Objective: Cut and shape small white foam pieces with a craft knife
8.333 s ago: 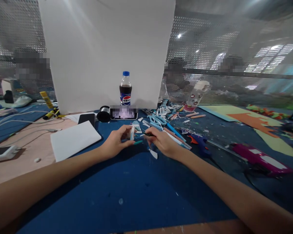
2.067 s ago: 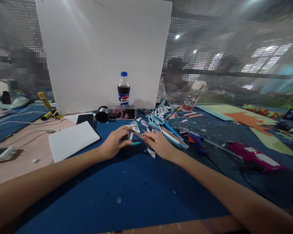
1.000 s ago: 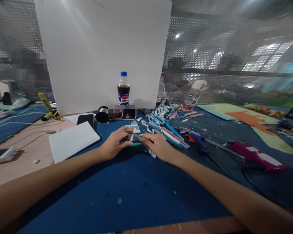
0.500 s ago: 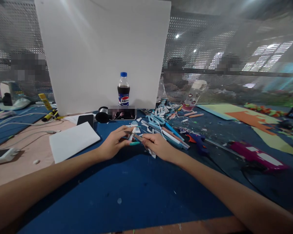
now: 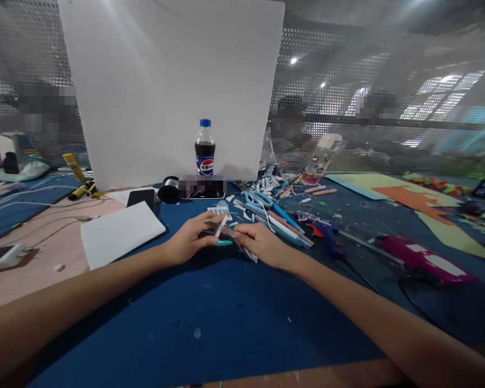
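My left hand (image 5: 189, 240) rests on the blue mat (image 5: 210, 318), its fingers pinched round a small white strip (image 5: 220, 227) and a teal piece (image 5: 223, 243). Facing it, my right hand (image 5: 262, 245) is closed on a thin grey blade-like tool (image 5: 226, 229) whose tip meets the white strip between the two hands. A white scrap (image 5: 250, 255) lies just under the right hand.
A cola bottle (image 5: 205, 147) stands before a white board (image 5: 170, 91). A phone (image 5: 202, 188), tape roll (image 5: 168, 189) and white sheet (image 5: 121, 233) lie left. Blue scissors (image 5: 258, 200), pens, scraps, a blue glue gun (image 5: 327, 231) and a magenta tool (image 5: 424, 264) lie right. People sit behind the mesh screen.
The white strip has tilted up between my left fingers and the teal piece has shifted slightly right. Both hands stay in place, the tool still against the strip.
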The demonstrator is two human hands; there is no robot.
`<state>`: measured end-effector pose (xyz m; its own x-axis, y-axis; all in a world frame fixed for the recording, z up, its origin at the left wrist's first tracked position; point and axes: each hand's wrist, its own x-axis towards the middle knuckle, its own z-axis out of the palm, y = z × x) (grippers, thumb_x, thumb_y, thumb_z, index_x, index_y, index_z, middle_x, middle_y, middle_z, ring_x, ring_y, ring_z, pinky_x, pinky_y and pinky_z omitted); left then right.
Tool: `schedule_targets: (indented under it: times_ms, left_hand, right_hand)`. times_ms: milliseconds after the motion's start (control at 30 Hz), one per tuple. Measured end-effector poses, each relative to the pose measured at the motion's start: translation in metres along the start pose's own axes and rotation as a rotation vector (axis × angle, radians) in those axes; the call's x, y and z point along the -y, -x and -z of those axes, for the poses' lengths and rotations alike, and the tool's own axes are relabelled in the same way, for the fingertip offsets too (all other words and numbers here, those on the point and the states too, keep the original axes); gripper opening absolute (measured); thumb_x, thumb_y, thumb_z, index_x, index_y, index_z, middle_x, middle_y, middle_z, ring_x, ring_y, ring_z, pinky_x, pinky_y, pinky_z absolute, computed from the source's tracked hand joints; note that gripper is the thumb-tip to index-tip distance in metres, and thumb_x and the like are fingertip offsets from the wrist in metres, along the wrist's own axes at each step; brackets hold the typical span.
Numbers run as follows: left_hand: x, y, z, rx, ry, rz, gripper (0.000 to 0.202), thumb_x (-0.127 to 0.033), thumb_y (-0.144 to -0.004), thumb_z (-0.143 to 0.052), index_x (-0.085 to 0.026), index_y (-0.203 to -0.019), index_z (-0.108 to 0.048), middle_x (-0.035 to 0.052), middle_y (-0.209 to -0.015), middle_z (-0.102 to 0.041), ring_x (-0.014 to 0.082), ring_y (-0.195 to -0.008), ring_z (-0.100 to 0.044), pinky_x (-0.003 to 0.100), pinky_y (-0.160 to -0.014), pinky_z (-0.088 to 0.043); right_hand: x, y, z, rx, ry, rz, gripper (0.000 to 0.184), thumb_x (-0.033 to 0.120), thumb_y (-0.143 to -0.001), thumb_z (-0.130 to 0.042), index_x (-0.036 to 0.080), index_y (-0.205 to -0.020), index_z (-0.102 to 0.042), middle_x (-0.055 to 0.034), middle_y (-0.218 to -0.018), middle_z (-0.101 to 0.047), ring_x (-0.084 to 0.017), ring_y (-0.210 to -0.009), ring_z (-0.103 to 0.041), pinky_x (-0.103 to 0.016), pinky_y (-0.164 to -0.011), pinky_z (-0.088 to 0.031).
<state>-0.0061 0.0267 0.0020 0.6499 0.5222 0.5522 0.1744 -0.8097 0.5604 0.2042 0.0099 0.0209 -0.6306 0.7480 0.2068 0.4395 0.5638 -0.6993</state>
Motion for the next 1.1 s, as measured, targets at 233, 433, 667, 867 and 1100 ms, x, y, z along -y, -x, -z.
schedule_targets:
  times_ms: [233,433,667,867,1100]
  left_hand:
    - [-0.0040,0.0009,0.0007,-0.046,0.048,0.072,0.035,-0.027,-0.085,-0.053,-0.022,-0.120,-0.051,0.0092,-0.114,-0.053,0.0220,-0.104,-0.050,0.042,-0.092,-0.038]
    - [-0.0026,0.0017,0.0000,-0.068,0.050,0.080,0.040,-0.029,-0.085,-0.052,-0.023,-0.124,-0.048,0.0082,-0.110,-0.051,0.0208,-0.101,-0.050,0.039,-0.089,-0.041]
    - [-0.0032,0.0003,0.0006,0.005,0.051,0.065,0.042,-0.034,-0.086,-0.050,-0.021,-0.126,-0.045,0.0091,-0.109,-0.051,0.0215,-0.099,-0.050,0.040,-0.088,-0.040]
    - [-0.0036,0.0005,0.0008,0.003,0.125,0.074,0.040,-0.031,-0.086,-0.051,-0.022,-0.124,-0.047,0.0079,-0.108,-0.051,0.0212,-0.100,-0.050,0.040,-0.091,-0.038]
    - [-0.0063,0.0017,0.0003,-0.041,0.203,0.118,0.038,-0.027,-0.084,-0.054,-0.022,-0.121,-0.051,0.0074,-0.108,-0.049,0.0206,-0.099,-0.050,0.036,-0.087,-0.041]
  right_hand:
    - [0.0023,-0.0001,0.0005,0.021,-0.039,-0.028,0.045,0.051,-0.088,-0.034,0.017,-0.059,-0.044,0.0023,-0.053,-0.042,-0.009,-0.049,-0.040,-0.022,-0.049,-0.030]
    - [0.0024,0.0005,0.0011,0.023,-0.052,-0.029,0.044,0.048,-0.088,-0.036,0.016,-0.059,-0.044,0.0028,-0.053,-0.042,-0.008,-0.048,-0.039,-0.022,-0.050,-0.030]
    - [0.0027,0.0014,-0.0003,0.037,-0.065,-0.022,0.043,0.046,-0.089,-0.036,0.016,-0.059,-0.044,0.0033,-0.052,-0.041,-0.007,-0.048,-0.038,-0.021,-0.049,-0.029]
    - [0.0036,0.0006,-0.0006,0.102,-0.210,-0.063,0.043,0.048,-0.087,-0.038,0.016,-0.059,-0.043,0.0047,-0.047,-0.040,-0.006,-0.042,-0.035,-0.021,-0.045,-0.028]
    - [0.0026,0.0010,-0.0001,0.122,-0.245,-0.082,0.043,0.050,-0.086,-0.039,0.016,-0.061,-0.044,0.0051,-0.047,-0.040,-0.005,-0.040,-0.035,-0.020,-0.043,-0.027]
